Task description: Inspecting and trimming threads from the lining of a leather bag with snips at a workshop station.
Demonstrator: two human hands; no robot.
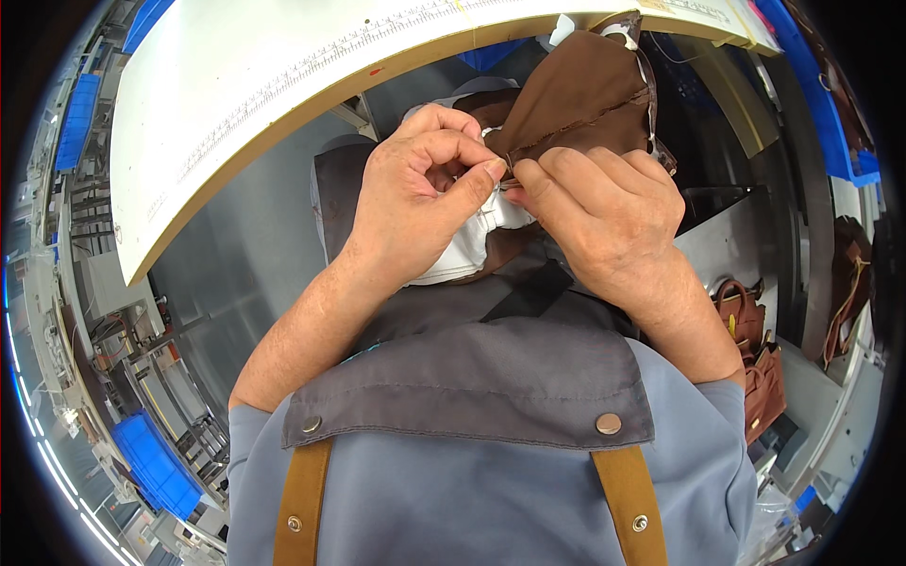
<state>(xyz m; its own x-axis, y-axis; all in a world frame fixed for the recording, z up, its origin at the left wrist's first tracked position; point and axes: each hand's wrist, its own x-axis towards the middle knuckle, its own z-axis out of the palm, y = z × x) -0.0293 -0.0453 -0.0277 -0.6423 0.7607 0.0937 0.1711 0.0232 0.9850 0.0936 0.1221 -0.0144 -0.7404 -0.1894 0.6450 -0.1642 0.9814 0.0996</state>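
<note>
While its near edge was pinched between both hands, a brown fabric piece (576, 94) was held just in front of the table (179, 94), above the grey apron (472, 387). By the left hand (406, 203), the edge was nipped between thumb and forefinger; by the right hand (599, 208), with its fingers curled in, the piece was gripped just beside that spot. Whether a thread or small tool was also held could not be told, since the fingertips were partly hidden. The two grips were set close together, presumably so that a short stretch of edge could be steadied and seen. The piece was matte and dark, spread out like a pouch, crossed by a ridged seam and bordered on its right by a ragged, white-flecked edge. White material (462, 253) was bunched beneath the hands. Along the table's near side, a ruler scale (302, 90) was printed. Farther off, brown handbags (763, 387) were stood to the right, and a blue bin (156, 462) was placed well to the left.
</note>
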